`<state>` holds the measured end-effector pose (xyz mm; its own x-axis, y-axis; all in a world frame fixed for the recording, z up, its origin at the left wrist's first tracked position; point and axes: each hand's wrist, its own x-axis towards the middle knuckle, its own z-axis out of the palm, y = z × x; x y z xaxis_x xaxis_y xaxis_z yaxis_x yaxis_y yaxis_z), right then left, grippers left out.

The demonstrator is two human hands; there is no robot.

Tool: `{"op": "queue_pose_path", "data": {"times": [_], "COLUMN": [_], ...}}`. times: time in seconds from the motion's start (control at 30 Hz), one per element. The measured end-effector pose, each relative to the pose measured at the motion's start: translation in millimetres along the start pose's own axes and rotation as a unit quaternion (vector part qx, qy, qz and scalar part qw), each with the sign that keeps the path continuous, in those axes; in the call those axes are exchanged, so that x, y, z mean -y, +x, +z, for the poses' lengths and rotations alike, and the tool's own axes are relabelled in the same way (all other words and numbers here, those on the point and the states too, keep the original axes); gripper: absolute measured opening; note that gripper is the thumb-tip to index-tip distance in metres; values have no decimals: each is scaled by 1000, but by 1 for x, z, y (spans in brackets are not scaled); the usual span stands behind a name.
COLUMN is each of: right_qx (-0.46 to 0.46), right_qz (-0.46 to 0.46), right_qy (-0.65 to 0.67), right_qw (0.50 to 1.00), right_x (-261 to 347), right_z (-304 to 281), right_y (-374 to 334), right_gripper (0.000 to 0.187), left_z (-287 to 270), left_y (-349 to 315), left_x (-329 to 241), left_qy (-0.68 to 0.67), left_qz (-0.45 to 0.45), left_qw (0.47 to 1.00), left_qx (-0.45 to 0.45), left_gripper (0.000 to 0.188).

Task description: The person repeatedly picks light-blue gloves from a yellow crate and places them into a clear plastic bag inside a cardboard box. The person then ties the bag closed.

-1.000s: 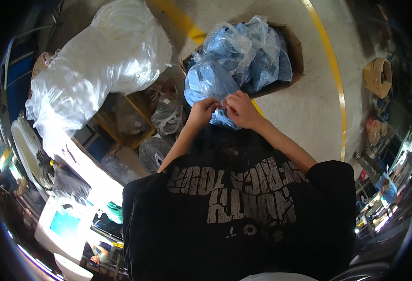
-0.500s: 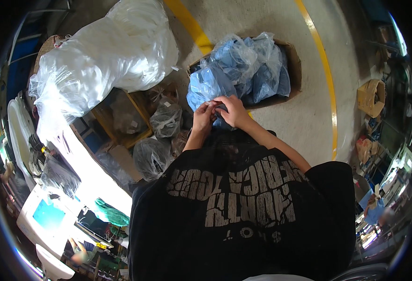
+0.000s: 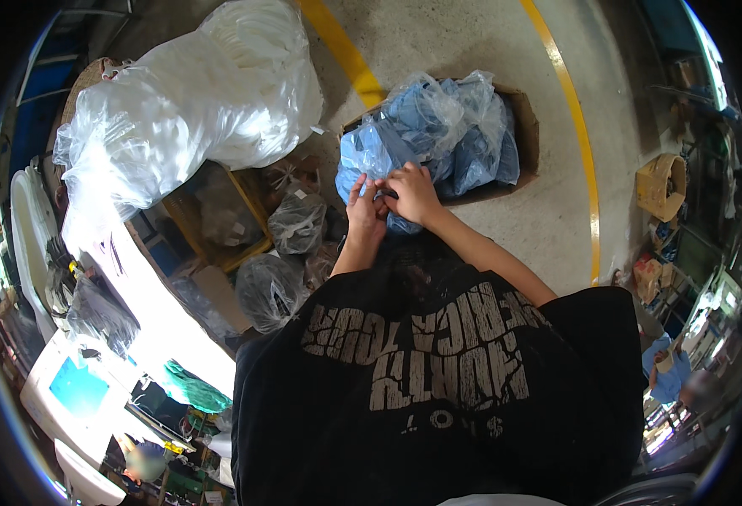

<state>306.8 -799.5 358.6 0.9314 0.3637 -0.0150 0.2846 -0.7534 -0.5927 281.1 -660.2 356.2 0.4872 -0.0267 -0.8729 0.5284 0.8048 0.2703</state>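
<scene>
A cardboard box [image 3: 524, 135] ahead of me holds clear plastic bags with blue contents. My left hand [image 3: 366, 216] and my right hand [image 3: 413, 196] meet at the near left bag [image 3: 375, 150], on the side closest to my body. The left forefinger is raised while its other fingers bend toward the thumb on the film. Curled over from the right, my right fingers pinch the same bag, close to the left fingertips. Exactly what lies between the fingertips is partly hidden. Behind and to the right, another blue-filled bag [image 3: 482, 152] has its clear top gathered upward.
A large clear bag of white material [image 3: 194, 101] lies on a table at the left. Below it are a yellow crate [image 3: 257, 215] and several grey plastic bags [image 3: 297, 221]. Yellow lines [image 3: 575, 110] mark the floor. A carton [image 3: 662, 187] stands far right; people are at the lower edges.
My left forefinger has lifted, and the right fingers have curled further over the bag. Both hands stay close together at the bag. The view has shifted slightly.
</scene>
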Motion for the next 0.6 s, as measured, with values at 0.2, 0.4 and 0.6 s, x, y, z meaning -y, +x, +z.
{"op": "queue_pose_path", "data": {"times": [0.2, 0.4, 0.6], "right_qx": [-9, -32, 16], "right_qz": [51, 143, 187], "right_qy": [52, 199, 284], "right_qw": [997, 969, 940], "right_x": [-1, -14, -29], "right_z": [0, 2, -3], "right_y": [7, -2, -1], "right_gripper": [10, 9, 9], "left_z": [-12, -18, -7], "left_y": [5, 15, 31], "left_x": [-11, -7, -5], "left_qy": [116, 504, 608], "left_qz": [119, 271, 443], "left_qw": [984, 814, 650], "left_qx": [68, 105, 109], "left_gripper": [36, 25, 17]}}
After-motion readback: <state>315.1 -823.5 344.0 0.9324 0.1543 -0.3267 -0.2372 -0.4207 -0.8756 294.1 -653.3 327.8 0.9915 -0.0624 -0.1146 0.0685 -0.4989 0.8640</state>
